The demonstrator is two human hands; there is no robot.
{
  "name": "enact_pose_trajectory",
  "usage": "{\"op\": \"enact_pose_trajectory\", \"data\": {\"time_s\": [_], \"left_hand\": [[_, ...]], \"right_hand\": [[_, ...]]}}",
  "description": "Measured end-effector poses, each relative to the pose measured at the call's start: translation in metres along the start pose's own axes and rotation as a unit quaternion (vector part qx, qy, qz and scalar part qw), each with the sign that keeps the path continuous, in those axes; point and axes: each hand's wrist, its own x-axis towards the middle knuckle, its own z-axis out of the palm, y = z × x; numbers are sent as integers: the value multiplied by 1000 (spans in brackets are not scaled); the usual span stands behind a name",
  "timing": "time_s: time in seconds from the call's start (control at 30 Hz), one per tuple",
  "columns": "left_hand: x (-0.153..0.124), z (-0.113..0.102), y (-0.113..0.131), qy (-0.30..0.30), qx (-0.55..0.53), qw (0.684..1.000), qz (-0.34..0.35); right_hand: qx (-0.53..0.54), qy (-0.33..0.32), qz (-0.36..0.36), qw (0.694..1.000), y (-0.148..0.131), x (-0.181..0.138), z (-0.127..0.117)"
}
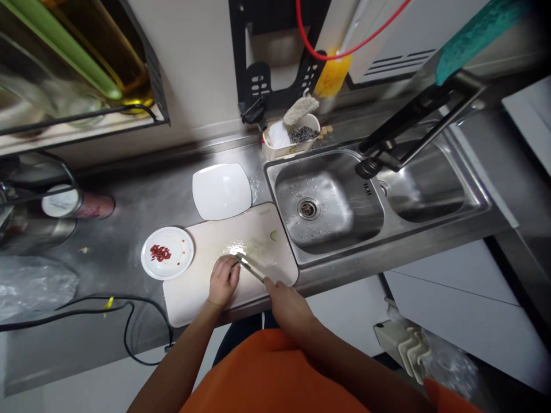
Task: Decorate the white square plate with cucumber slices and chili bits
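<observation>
Steel kitchen counter (107,246) below a pale wall (198,63), seen from above. Nearest, at the lower edge, orange shirt (275,373), with both forearms extended over the counter's front edge. Right hand (288,303): closed around the handle of a knife (252,268), blade slanting forward and to the left. Left hand (224,278): fingers bent and together, just beside the knife's tip; impossible to tell whether anything sits beneath them. Knife low over the middle of a pale cutting board (189,301), contact with the surface unclear. Toward the board's far right corner, a small green slice (274,235), with wet traces nearby. At the board's left side, round white plate (166,269) bearing chopped red pieces (160,253). Just beyond the board, squarish white plate (221,191). To the right, double-basin sink (353,212) with water drops around the drain (309,209). Behind the sink's far left corner, pale caddy (279,152) holding scrubbers (303,135). Farther back, black rack (241,57) at the wall, beside a yellow object (331,74).
</observation>
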Motion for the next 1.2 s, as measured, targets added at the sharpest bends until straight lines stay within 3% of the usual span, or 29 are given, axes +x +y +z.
{"op": "enact_pose_trajectory", "data": {"time_s": [0.67,1.2], "left_hand": [[1,-1,1,-1,-2,1000,1],[0,0,0,-8,-6,1000,-9]], "right_hand": [[-3,3,-14,1000,-3,8,-6],[12,44,-22,999,-14,36,1]]}}
